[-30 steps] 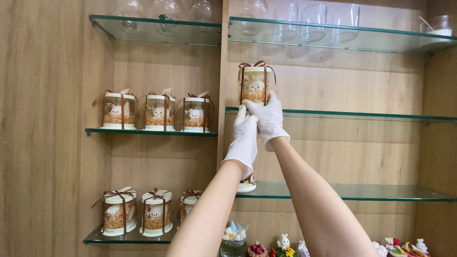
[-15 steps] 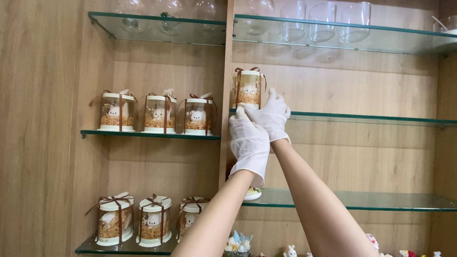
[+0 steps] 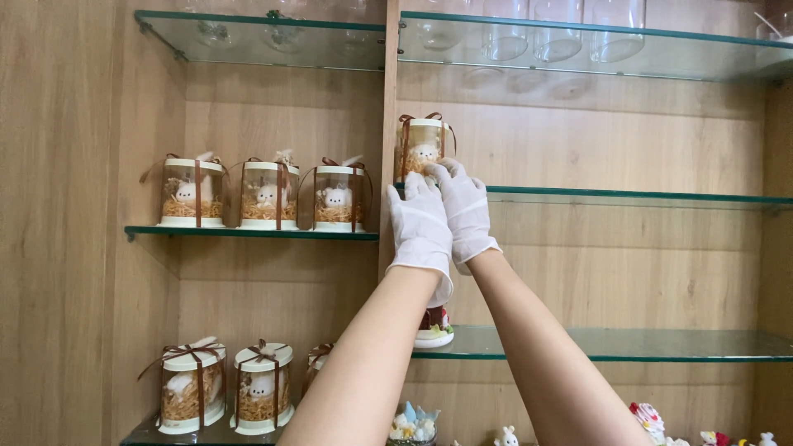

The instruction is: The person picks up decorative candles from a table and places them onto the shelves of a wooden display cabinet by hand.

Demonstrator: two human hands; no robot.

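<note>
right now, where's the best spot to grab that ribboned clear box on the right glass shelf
Probably low on the round wall of the clear gift box, from the front, one palm each side, as the left hand and right hand sit. It stands upright; the ribbon bow on top is flimsy.

This looks like a small gift or confectionery shop, or a display cabinet in one: a light wooden wall unit (image 3: pixel 74 248) with green-edged glass shelves (image 3: pixel 628 196) carries goods set out in neat rows. Identical clear cylindrical gift boxes with cream lids and brown ribbon bows (image 3: pixel 268 194), each with a small white figure on straw inside, stand side by side. Upturned clear drinking glasses (image 3: pixel 553 37) line the top shelf, and small colourful figurines (image 3: pixel 648 417) sit at the bottom.
</note>
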